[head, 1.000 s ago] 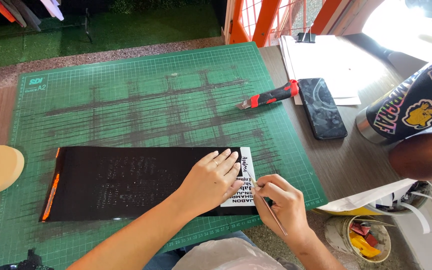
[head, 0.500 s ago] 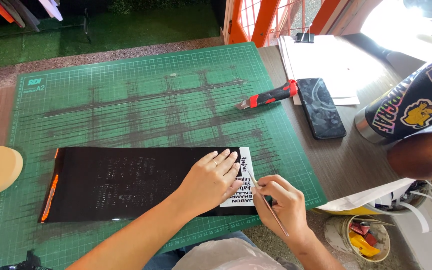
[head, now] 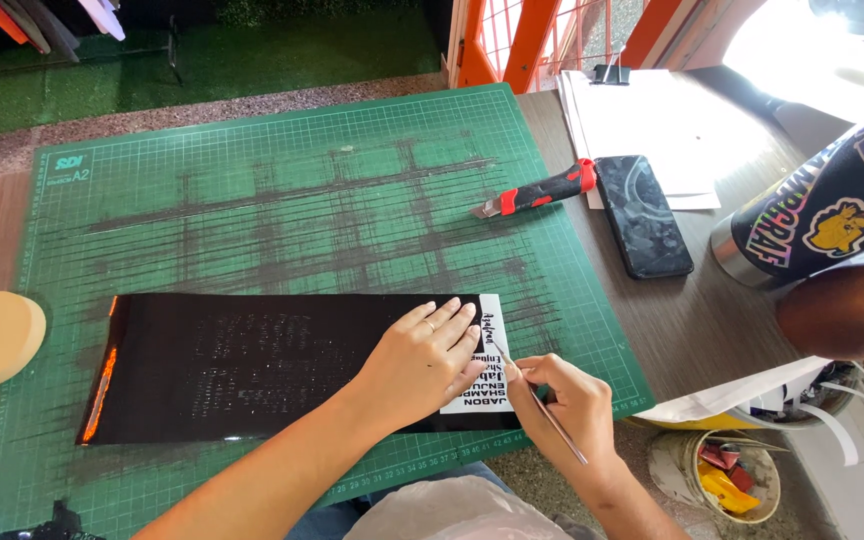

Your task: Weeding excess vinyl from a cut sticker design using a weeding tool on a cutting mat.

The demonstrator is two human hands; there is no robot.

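Vinyl sheet (head: 272, 365), black and glossy, is lying on the green cutting mat (head: 282, 200), and the left hand (head: 422, 352) is pressing flat on its right end. The right hand (head: 564, 400) is pinching a thin weeding pick (head: 542, 405) at the white lettered strip (head: 484, 365). Too steep a dig is risking a torn letter, and easing the palm is likely letting the sheet slide.

Right hand (head: 564, 402) nudged its thin tool (head: 544, 408) slightly leftward

Craft workshop: scored cutting mat (head: 282, 200), utility knife (head: 537, 190)
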